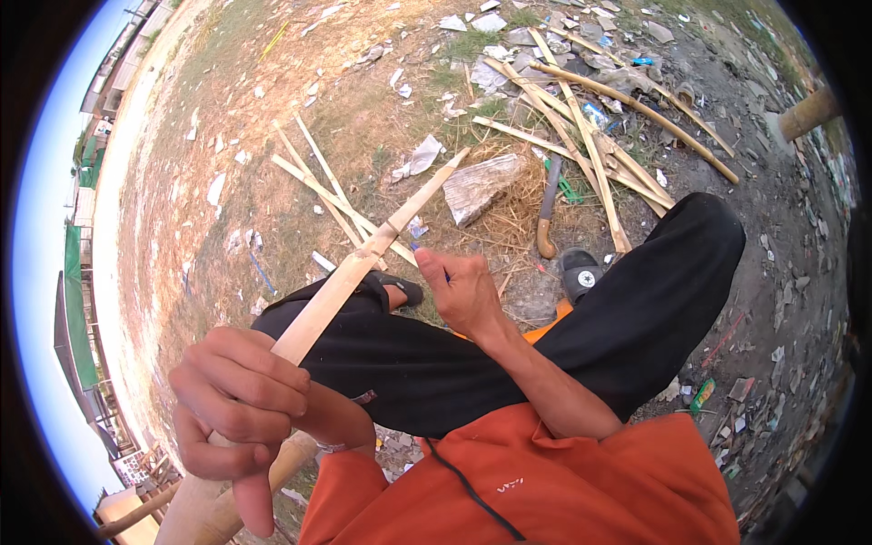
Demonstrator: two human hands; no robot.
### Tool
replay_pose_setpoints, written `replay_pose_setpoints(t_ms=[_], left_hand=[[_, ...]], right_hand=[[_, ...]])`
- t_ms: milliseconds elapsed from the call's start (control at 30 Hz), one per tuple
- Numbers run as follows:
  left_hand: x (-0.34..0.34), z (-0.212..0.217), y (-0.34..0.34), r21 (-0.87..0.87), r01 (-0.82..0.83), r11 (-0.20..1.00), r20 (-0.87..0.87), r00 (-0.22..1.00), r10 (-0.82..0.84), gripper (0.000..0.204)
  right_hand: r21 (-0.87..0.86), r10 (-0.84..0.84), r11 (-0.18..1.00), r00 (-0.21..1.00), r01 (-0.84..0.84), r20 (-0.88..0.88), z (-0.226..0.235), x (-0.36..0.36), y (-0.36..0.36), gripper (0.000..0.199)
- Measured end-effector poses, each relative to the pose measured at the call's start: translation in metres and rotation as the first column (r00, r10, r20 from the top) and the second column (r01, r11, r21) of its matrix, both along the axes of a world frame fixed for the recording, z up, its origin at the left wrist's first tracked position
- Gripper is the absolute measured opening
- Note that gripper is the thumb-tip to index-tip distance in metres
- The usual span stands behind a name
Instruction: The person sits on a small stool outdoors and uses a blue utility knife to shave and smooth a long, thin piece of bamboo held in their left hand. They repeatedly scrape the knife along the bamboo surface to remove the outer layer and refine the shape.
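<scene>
My left hand (pixel 241 404) is closed around a pale split bamboo strip (pixel 322 318). The strip slants up and away to the right, with a darker node partway along and a narrow far end. Beside the strip, just past that node, my right hand (pixel 463 289) is closed with the thumb up. Small bits of blue show at its fingers, but what it grips is mostly hidden. The strip's near end runs under my left hand toward the lower left.
Several bamboo strips lie crossed on the ground at left (pixel 318 186) and in a pile at right (pixel 590 154). A wood block (pixel 483 189) and a long blade with a curved wooden handle (pixel 546 234) lie ahead. A bamboo pole (pixel 640 104) crosses the pile. Litter is scattered around.
</scene>
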State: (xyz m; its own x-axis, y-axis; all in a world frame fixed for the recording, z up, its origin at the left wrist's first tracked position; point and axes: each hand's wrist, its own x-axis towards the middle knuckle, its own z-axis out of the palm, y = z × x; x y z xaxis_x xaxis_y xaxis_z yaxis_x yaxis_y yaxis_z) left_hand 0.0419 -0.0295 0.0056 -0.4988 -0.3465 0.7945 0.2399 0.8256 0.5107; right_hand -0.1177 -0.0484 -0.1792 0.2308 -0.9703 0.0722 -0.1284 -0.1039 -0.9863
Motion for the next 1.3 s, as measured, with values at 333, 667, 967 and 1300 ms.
replay_pose_setpoints(t_ms=[333,667,967,1300], left_hand=[[-0.001,-0.002,-0.007,0.008,0.018,1.0,-0.062,0.998,-0.017,0.047],[-0.009,-0.007,-0.009,0.0,-0.047,0.999,-0.15,0.988,0.046,0.048],[-0.003,-0.007,-0.003,-0.018,-0.071,0.997,-0.121,0.99,0.068,0.047],[-0.005,-0.008,-0.005,-0.037,-0.088,0.995,-0.142,0.986,0.082,0.047]], right_hand=[[-0.02,-0.1,0.995,0.988,0.098,-0.119,-0.025,0.0,-0.015,0.051],[0.167,-0.073,0.978,0.956,0.124,-0.284,-0.057,0.002,-0.034,0.065],[0.275,-0.045,0.951,0.946,0.14,-0.322,-0.082,0.002,-0.051,0.072],[0.395,-0.013,0.895,0.896,0.209,-0.443,-0.117,0.002,-0.077,0.074]])
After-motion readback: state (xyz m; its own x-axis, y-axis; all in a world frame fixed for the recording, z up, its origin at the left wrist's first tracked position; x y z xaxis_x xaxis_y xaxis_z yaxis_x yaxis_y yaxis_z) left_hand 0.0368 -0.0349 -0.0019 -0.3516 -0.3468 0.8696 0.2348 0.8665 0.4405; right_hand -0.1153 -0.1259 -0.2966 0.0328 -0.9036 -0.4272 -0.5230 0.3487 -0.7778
